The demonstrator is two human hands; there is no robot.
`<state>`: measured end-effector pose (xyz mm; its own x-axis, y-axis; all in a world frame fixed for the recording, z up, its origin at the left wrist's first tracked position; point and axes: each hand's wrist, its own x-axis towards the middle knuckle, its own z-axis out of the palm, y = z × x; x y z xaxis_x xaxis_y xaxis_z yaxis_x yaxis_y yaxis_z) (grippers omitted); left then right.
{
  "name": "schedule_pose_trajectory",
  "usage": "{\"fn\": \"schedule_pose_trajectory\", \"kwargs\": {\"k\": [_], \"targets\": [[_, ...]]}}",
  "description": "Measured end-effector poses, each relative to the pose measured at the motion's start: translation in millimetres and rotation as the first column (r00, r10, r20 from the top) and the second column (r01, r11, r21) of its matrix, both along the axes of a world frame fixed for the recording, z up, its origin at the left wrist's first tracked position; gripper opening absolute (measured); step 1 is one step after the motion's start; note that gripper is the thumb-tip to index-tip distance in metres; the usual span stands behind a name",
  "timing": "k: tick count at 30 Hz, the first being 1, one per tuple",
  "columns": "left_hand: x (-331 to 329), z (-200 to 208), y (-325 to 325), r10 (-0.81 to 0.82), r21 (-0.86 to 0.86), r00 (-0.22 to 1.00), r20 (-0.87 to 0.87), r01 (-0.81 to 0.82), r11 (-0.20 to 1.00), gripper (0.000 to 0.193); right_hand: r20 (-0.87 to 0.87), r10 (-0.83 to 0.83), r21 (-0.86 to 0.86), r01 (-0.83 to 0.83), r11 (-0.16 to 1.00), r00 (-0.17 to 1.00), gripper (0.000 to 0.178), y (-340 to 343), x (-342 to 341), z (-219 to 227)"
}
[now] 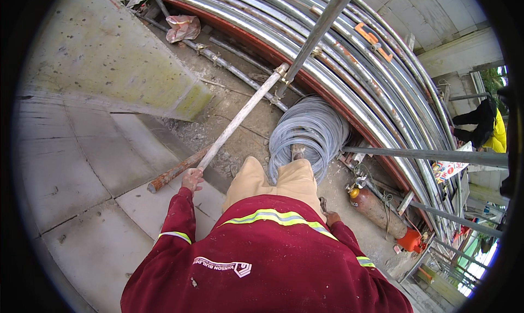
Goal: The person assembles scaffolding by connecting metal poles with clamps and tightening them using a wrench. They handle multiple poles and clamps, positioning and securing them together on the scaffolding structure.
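Observation:
My left hand is closed around the near end of a pale, weathered pipe. From there the pipe slants away to the right, and its far end meets an upright steel post near a clamp. Low at my right side, my right hand is partly hidden by my sleeve and leg. Its fingers look curled on a small dark object whose kind I cannot make out. A rusty pipe lies beside my left hand. Right in front of my legs rests a large coil of grey wire.
Long metal pipes are stacked beyond a red steel beam. A gas cylinder lies at the right, below a horizontal tube. Concrete walls close in on the left. A person in a yellow vest is at far right.

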<state>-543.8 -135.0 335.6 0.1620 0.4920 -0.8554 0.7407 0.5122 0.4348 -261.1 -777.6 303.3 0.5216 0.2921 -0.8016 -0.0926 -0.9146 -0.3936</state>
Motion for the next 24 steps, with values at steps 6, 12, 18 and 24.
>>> {"fn": "schedule_pose_trajectory", "kwargs": {"k": [6, 12, 18, 24], "targets": [[3, -7, -22, 0.145, -0.016, 0.989, 0.031, -0.144, 0.989, 0.046, -0.064, 0.107, -0.062, -0.111, 0.992, 0.992, 0.032, -32, 23, 4], [-22, -22, -67, 0.151, -0.114, 0.986, -0.067, -0.158, 0.981, 0.052, -0.135, -0.337, -0.254, 0.296, 0.921, 0.932, 0.028, 20, 71, 47], [-34, -24, -87, 0.209, -0.132, 0.978, -0.03, -0.211, 0.969, 0.053, -0.114, -0.248, -0.206, 0.221, 0.953, 0.962, 0.024, 66, 113, 58], [-59, -41, -84, 0.305, -0.164, 0.952, -0.019, -0.303, 0.939, 0.049, -0.126, -0.132, -0.28, 0.092, 0.956, 0.983, 0.027, 115, 105, 82]]}}
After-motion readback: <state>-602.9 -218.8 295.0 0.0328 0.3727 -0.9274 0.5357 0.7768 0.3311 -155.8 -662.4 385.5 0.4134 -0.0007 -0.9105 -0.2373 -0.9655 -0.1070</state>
